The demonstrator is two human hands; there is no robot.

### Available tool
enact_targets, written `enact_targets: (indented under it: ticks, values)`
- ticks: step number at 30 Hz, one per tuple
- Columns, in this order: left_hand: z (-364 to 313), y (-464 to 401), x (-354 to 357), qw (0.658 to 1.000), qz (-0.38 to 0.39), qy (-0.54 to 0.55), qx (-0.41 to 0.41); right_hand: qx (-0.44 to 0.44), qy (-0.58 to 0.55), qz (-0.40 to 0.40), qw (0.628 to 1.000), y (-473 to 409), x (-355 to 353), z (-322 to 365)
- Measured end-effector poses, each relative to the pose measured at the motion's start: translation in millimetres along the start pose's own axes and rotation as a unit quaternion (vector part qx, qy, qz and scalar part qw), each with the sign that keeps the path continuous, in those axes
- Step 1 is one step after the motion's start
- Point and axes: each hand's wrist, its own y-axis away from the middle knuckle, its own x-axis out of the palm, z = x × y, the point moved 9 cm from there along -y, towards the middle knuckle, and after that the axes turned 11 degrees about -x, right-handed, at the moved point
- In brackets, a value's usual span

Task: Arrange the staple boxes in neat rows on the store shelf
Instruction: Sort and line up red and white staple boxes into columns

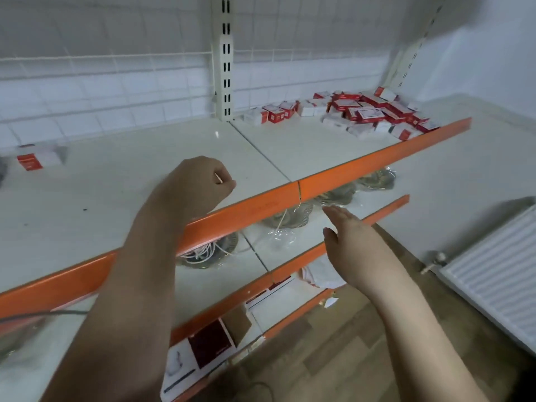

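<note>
**Loose staple boxes at shelf's right end, both hands empty**

Top shelf (179,158) seen from above, white deck w/ orange front lip. Staple boxes (374,113), red-and-white, heaped in a jumble at the back right corner, some tilted, a few strung toward the centre upright (225,68). One lone box (30,161) near the back left edge, well apart from the rest. Left hand (203,181) over the deck near the front lip, fingers curled into a fist, nothing visibly held. Right hand (352,242) lower, in front of the 2nd shelf, fingers straight and together, touching nothing.

Risks, as judgement: pile sits close to the right front edge, so a careless reach could push boxes over the lip. Leaning boxes may slide when neighbours lifted. Lone box easily forgotten, leaving rows incomplete.
</note>
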Motion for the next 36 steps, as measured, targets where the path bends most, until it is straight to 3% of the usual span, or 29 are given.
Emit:
enact_targets:
  ticks: [11,14,23,29,36]
  values:
    - [-77.4,-103.8,37.4,0.999,-0.033,-0.024,-0.006,-0.032,-0.017,-0.008,0.999,-78.6,-31.8,-92.7]
    - [-81.4,-156.2,37.0,0.997,-0.053,-0.055,-0.024,-0.045,-0.020,-0.024,0.999,-118.4,-41.3,-107.8]
    - [-72.1,-268.1,65.0,0.983,-0.017,-0.140,-0.114,-0.075,-0.013,-0.019,0.997,-221.3,-55.4,-127.9]
    - [-60.2,-284.8,67.0,0.976,-0.080,-0.131,-0.155,-0.102,-0.007,0.017,0.995,-255.1,-44.6,-132.3]
    - [-48.4,-255.5,54.7,0.973,-0.101,-0.072,-0.194,-0.172,-0.027,0.052,0.983,-301.9,-38.0,-106.5]
